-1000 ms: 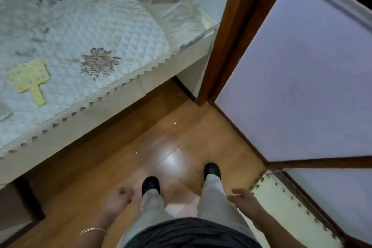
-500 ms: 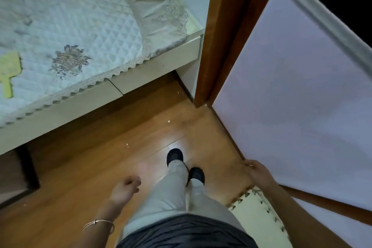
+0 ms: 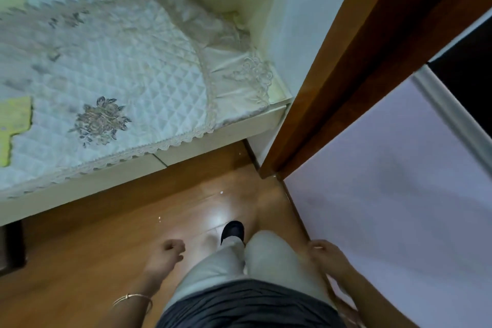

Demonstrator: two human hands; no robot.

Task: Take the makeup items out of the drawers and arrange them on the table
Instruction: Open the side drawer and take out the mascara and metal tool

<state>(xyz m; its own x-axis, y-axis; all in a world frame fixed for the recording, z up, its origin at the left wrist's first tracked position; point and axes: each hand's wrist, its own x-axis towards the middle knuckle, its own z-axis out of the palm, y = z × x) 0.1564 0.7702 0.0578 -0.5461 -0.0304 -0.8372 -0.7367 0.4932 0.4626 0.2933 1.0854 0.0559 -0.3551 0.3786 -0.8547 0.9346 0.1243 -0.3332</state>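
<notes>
Table (image 3: 218, 138) wears a quilted white cover; left hand (image 3: 166, 254) loosely curled, right hand (image 3: 326, 254) half-open, both empty.

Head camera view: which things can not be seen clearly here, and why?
- Yellow flat item: cut off by the left edge, so its full shape is unknown.
- Drawers and makeup items: none in view.
- Right hand: motion blur; whether it touches the door panel is unclear.
- Left hand: loosely curled, apparently empty.

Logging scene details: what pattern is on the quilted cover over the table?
White diamond quilting on the quilted table cover, with grey-brown embroidered flower motifs and lace edging; head view.
</notes>
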